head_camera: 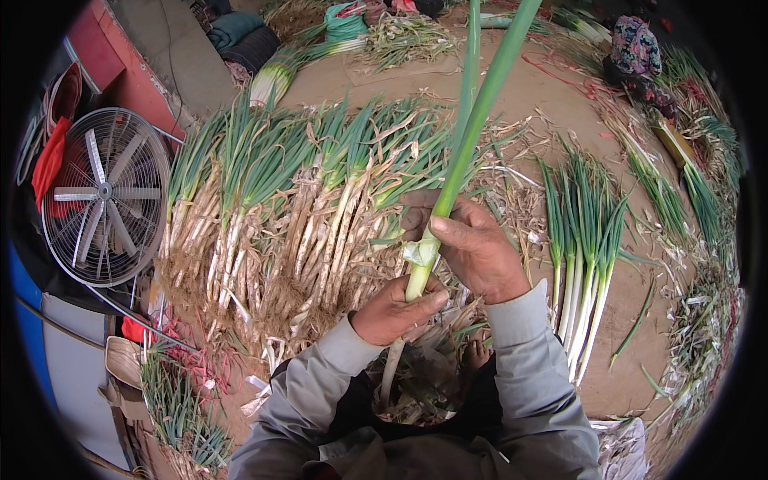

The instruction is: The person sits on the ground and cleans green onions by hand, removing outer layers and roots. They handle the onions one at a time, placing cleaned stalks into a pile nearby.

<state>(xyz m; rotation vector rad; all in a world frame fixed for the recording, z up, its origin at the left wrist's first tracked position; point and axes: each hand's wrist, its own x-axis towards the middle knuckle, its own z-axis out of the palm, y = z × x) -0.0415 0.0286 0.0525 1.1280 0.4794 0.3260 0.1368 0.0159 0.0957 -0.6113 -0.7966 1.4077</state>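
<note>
A large green onion (461,150) stands slantwise before me, its green leaves towards the top of the view and its pale stem towards my lap. My left hand (401,309) is closed round the pale stem. Higher up, my right hand (474,240) grips the stalk between thumb and fingers, where the leaves begin. Between the hands a loose, torn outer layer (422,252) bunches around the stem. Left of my hands lies a wide row of unpeeled green onions (336,222) with soil-covered roots and dry skins. To the right rests a bunch of clean, white-stemmed green onions (582,264).
A caged metal fan (105,192) stands at the left. Peeled skins and leaf scraps (699,354) litter the right side. Another person (636,51) sits at the upper right among more onions. A tied bundle (273,78) lies at the upper left. A white sack (621,447) is at the lower right.
</note>
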